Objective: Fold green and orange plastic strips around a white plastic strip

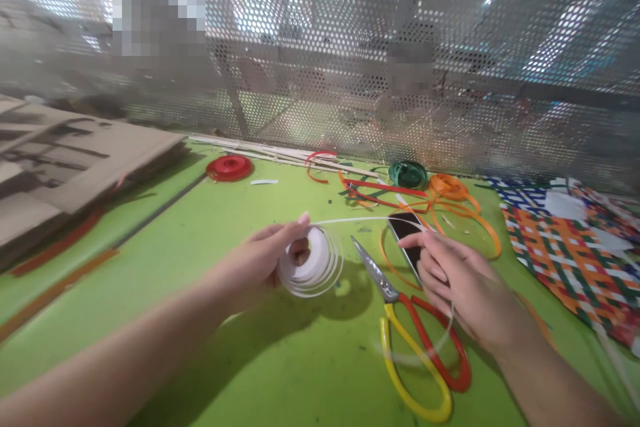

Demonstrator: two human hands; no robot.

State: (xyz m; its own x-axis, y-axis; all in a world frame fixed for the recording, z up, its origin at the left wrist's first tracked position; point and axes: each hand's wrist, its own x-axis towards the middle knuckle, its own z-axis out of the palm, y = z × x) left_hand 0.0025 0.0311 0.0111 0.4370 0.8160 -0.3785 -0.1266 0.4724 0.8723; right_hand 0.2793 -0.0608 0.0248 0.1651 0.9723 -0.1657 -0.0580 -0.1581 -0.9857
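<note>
I have the white roll (317, 257) in the left hand (267, 250), held over the table (175, 247), its fingers closed on the near side with tips inside the hole. From its top the strip (360, 219) runs almost level to the right hand (463, 280), whose fingers look pinched on it, index pointing left; the free end curls below, blurred. So the roll lies left of those right fingers. It is round and flat, its outer coils loosely spread. The scissors (391, 295) lie between the hands, blades slightly parted if at all.
</note>
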